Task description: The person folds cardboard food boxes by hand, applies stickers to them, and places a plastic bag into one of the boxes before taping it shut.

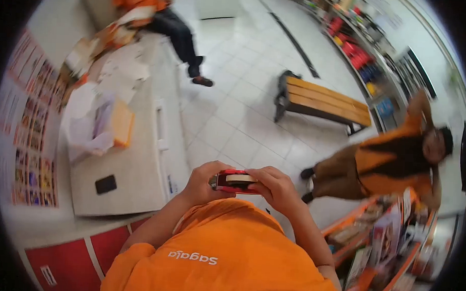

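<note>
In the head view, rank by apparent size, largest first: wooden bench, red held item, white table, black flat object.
1. White table
2. Wooden bench
3. Red item, partly covered by fingers and nearer the camera
4. Black flat object

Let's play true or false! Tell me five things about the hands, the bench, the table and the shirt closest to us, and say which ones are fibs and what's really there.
1. The left hand and right hand both hold the red thing. True.
2. The flat black thing lies on the bench. False: it lies on the table.
3. The bench has a slatted top. True.
4. The nearest shirt is blue. False: it is orange.
5. The red thing is on the floor. False: it is held up in both hands.
</note>
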`<state>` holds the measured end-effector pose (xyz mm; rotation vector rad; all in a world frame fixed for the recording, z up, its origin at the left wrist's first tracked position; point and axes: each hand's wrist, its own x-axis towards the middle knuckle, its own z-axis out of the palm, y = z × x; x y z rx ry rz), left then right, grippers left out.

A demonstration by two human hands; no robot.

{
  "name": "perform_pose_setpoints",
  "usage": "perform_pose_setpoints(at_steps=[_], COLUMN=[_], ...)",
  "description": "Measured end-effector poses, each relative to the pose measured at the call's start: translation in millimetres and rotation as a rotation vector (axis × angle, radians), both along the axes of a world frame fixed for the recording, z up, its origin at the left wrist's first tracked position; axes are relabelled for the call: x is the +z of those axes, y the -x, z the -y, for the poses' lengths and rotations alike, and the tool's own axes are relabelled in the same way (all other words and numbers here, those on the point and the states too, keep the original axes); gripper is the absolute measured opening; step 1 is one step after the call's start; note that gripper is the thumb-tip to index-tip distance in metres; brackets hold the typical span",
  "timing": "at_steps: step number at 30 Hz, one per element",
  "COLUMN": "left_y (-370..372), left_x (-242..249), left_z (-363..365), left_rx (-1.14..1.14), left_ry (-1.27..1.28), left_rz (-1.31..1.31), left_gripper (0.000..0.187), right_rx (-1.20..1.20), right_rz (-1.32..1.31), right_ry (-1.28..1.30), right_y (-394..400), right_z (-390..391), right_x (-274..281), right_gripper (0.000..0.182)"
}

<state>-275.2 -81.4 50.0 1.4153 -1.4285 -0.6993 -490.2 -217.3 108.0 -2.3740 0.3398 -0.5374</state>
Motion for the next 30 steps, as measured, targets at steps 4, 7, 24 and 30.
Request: perform_pose_setpoints(at_steps=[4,7,24,30], left_y=[70.8,131.3,304.1,319.0], left_x=[1.9,-0.6,10.9,4.2], left_z=[35.9,53.4,40.1,28.9], left_rx=[-0.318,-0.486,-1.063,-1.146], left_ry=[-0.021,-0.02,-0.022,-0.037], left_rz=[0.045,0.012,0.176,0.189], left_gripper=[0.057,0.057,0.057,0.059], right_rx=[-0.345,-0.574,-1.031,-1.136], right_rz=[0.178,0.198,0.185,0.128], right_ry=[0.067,0.091,-0.088,-0.046], right_y=[93.9,159.2,313.7,318.2], right_z=[-33.9,-66.8,-213.1,-236.4], right_x=[-13.8,-17.5,-23.0,-22.1], right_gripper=[0.034,0.033,0.034,0.03])
